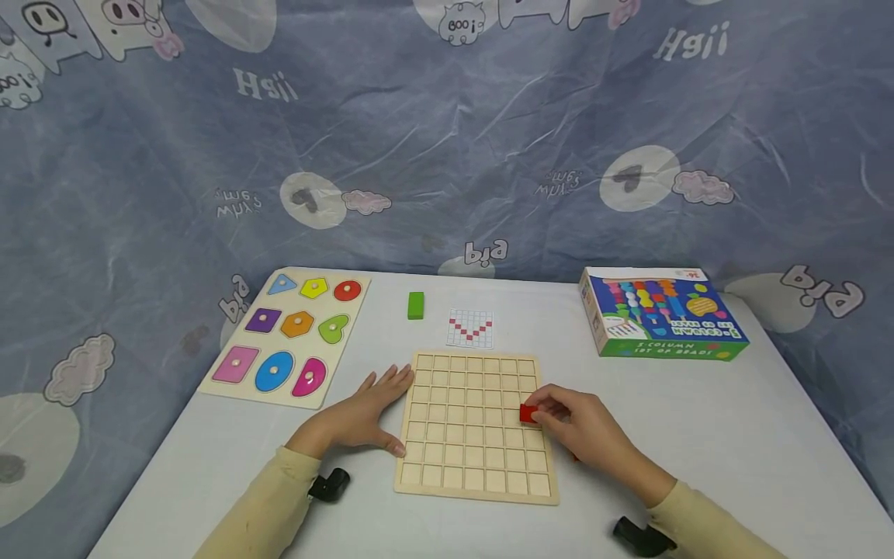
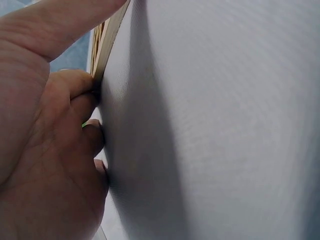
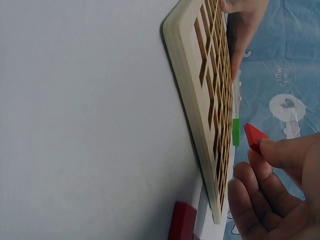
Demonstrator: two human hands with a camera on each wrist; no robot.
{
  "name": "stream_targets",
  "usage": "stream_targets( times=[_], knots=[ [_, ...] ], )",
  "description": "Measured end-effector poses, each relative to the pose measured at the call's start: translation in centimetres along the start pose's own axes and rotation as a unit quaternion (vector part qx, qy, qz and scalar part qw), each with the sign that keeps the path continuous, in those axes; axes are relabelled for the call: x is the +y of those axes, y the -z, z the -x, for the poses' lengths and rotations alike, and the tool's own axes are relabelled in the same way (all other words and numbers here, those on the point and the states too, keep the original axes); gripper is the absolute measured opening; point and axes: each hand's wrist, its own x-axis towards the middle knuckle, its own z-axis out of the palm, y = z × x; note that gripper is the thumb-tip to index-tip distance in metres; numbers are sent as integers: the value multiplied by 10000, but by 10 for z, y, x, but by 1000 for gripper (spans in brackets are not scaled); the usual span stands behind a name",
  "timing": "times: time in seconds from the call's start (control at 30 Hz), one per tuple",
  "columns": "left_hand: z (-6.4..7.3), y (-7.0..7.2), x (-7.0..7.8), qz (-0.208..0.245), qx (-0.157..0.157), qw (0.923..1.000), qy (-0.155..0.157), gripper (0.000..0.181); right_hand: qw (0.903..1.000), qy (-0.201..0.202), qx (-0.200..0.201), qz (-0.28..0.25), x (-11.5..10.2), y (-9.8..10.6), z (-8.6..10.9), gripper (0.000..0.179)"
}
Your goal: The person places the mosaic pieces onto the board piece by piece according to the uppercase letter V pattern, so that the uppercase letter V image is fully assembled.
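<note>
A wooden grid board [image 1: 475,435] with square cells lies flat on the table, its cells all bare. My left hand [image 1: 363,415] rests at the board's left edge, fingers spread and thumb touching the border. Between thumb and fingertips, my right hand [image 1: 580,423] pinches a small red square tile [image 3: 253,136]. It is held above the right-hand columns, tilted in the right wrist view. Beyond the board lies a small card [image 1: 470,328] showing a red V of squares on a grid. Beside the board's right edge is a red block [image 3: 182,222], mostly hidden under my hand in the head view.
A green block [image 1: 416,305] lies behind the board, left of the card. At the left is a shape puzzle board [image 1: 237,390] with coloured knobbed pieces. A boxed bead set [image 1: 663,314] sits at the back right. Patterned cloth [image 1: 447,155] hangs behind the table.
</note>
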Motion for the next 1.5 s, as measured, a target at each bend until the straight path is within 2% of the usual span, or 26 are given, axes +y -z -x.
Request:
stream_targets(
  times=[0.13, 0.4, 0.93, 1.33, 1.5],
  knots=[
    [0, 0, 0, -33, 6, 10000, 5, 125, 9999, -44, -43, -81, -5, -7, 0, 20],
    [0, 0, 1, -7, 17, 10000, 44, 125, 9988, -23, -446, -176, -16, -22, 2, 18],
    [0, 1, -1, -16, -31, 10000, -14, 126, 9942, 472, -929, -259, -37, -47, 4, 16],
    [-1, 1, 0, -15, -32, 10000, 12, 126, 9928, 481, -1097, -45, -45, -54, 2, 12],
    [-1, 1, 0, -21, -39, 10000, 9, 125, 9921, 611, -1091, -63, -48, -57, 2, 14]
  ],
)
